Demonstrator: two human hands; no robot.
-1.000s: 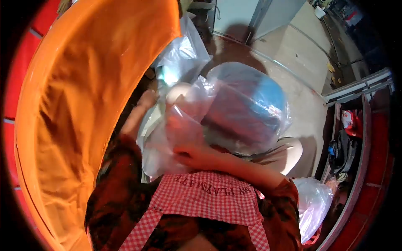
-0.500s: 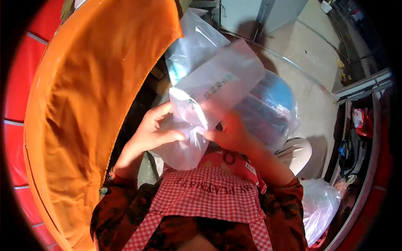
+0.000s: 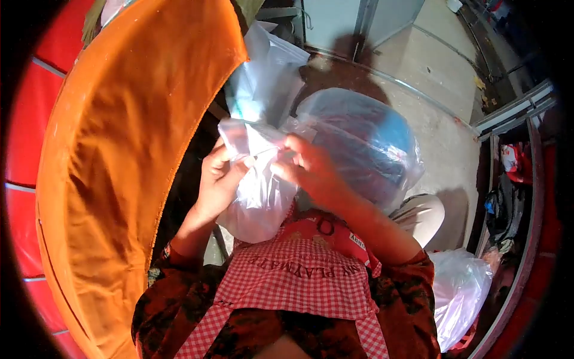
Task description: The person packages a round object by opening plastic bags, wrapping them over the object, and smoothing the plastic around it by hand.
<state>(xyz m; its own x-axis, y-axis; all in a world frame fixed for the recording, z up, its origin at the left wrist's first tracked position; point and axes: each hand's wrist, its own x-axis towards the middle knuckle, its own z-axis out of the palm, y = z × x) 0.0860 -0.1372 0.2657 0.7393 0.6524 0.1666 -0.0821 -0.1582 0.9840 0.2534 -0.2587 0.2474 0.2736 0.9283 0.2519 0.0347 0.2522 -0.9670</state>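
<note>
A translucent plastic bag [image 3: 261, 206] is held up between both hands, in front of the checked apron. Its upper part is bunched or folded over, and glare washes out the detail there. My left hand [image 3: 218, 179] pinches the bag's left edge between thumb and fingers. On the other side my right hand [image 3: 311, 170] grips the bag's right edge, thumb against fingers. What the lower part of the bag contains, if anything, I cannot make out. Just beyond the hands lie more clear plastic bags [image 3: 263, 78].
A large orange cloth-covered curved piece [image 3: 119, 179] fills the left. To the right stands a plastic-wrapped blue bundle [image 3: 365, 143] on the pale floor [image 3: 442, 78]. A clear bag [image 3: 460, 293] sits lower right, beside a dark-framed trough [image 3: 532, 197] with items inside.
The bag's printed upper part, earlier stretched out to the upper right, is now folded in close to the hands. My right hand has moved slightly up; the wrapped blue bundle shows more fully.
</note>
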